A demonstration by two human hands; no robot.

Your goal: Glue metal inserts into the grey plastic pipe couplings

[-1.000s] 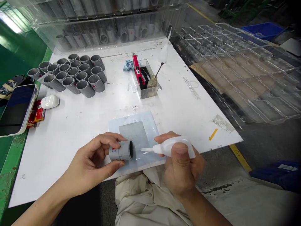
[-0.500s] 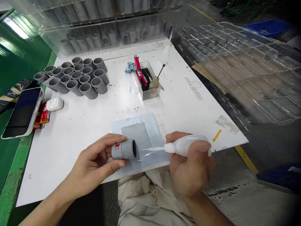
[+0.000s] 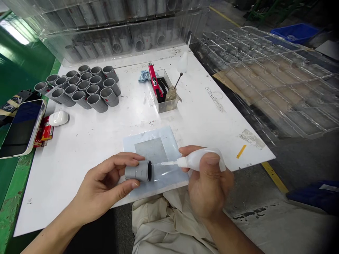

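Between the fingers and thumb of my left hand [image 3: 106, 185] lies a short grey tube [image 3: 136, 171], held sideways with its dark open end facing right. My right hand [image 3: 209, 183] is wrapped round a white squeeze bottle [image 3: 197, 158], its thumb on top. The bottle's thin nozzle points left at the tube's open end; whether the tip reaches inside I cannot tell. Beneath both is a pale blue sheet [image 3: 172, 141] with a grey rectangle [image 3: 150, 150] on it, near the table's front edge.
Several grey tubes [image 3: 97, 103] stand grouped at the left. A clear box [image 3: 169, 106] holds a red cutter [image 3: 155, 83] and a small jar [image 3: 171, 94]. Another white bottle [image 3: 182, 63] stands behind. A phone [image 3: 22, 127] and white case [image 3: 58, 118] lie left; clear trays [image 3: 278, 84] are at right.
The tube has turned in my left hand, so its red mark and lettering no longer show. My right hand has brought the bottle left, its nozzle closer to the tube's opening.
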